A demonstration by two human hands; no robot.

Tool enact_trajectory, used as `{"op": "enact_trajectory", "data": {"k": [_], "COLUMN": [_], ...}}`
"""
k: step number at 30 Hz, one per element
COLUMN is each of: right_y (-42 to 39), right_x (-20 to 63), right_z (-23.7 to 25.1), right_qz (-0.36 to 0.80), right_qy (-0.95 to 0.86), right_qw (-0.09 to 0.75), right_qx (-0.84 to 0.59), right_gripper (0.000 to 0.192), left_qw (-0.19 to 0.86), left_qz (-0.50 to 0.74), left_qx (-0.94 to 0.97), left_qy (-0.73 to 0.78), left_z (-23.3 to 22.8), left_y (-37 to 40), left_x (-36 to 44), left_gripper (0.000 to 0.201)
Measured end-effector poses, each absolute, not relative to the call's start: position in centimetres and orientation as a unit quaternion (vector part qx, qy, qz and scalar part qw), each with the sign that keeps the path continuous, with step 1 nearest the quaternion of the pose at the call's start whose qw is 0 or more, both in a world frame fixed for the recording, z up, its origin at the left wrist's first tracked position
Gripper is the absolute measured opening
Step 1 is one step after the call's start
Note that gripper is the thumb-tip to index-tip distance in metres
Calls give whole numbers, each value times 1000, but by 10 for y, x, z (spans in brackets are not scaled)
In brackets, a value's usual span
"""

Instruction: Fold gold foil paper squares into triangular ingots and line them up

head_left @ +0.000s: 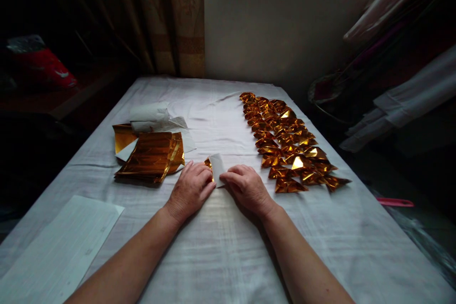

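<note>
Both hands flat on the cloth-covered surface (213, 256), left hand (190, 190) and right hand (245, 189) pinching a half-folded gold foil sheet (215, 167) just right of the foil stack (151, 156), mid-fold; likely next, a firm crease needing steady fingers.

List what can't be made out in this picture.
- Head view: most of the small folded paper is hidden under the left hand and right hand.
- Sheets below the top of the gold foil stack are covered.
- Printing on the white sheet is too small, cut by the edge.
- The left background is too dark.
</note>
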State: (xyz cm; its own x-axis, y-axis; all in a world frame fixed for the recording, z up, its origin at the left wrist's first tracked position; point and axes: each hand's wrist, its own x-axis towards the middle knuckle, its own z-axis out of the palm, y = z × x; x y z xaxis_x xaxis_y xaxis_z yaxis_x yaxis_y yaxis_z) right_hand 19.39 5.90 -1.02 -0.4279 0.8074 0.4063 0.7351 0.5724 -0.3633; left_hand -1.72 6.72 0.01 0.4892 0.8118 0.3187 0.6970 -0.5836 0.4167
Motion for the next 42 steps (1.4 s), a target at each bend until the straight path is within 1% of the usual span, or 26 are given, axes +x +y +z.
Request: {"op": "enact_trajectory", "data": {"k": [3, 6, 12, 15, 22, 26, 28, 33, 39, 42], "right_y": [62, 66, 71, 70, 67, 68, 69, 77, 81, 80], "right_x": [195, 192, 178, 174, 170, 169, 170, 169, 166, 166], "right_z": [-14, -14, -8, -6, -3, -1, -3, -9, -10, -11], "right_qz": [89, 108, 125, 119, 118, 126, 130, 121, 93, 100], "right_qy": [-830, -819, -792, -782, -774, -769, -765, -751, -738, -736], "right_qw": [296, 302, 283, 274, 269, 256, 254, 265, 263, 283], "right_qx": [-464, -475, -526, -548, -560, -572, -577, -593, -614, -607], "right_gripper": [19, 14, 8, 5, 4, 12, 12, 4, 9, 11], "left_qw": [112, 119, 152, 162, 159, 158, 157, 157, 153, 155], "left_qz": [250, 247, 262, 269, 271, 269, 267, 270, 268, 268], "left_qx": [845, 843, 840, 840, 834, 828, 826, 824, 826, 826], "left_qy": [460, 463, 450, 443, 453, 466, 471, 472, 471, 471], "left_z": [1, 1, 2, 4, 1, -2, -2, 0, 1, 2], "left_y": [66, 67, 68, 68, 69, 68, 68, 67, 67, 67], "left_x": [-12, -12, -16, -16, -14, -13, -13, -12, -12, -12], "left_gripper": [5, 7, 6, 10, 13, 14, 15, 14, 12, 13]}}
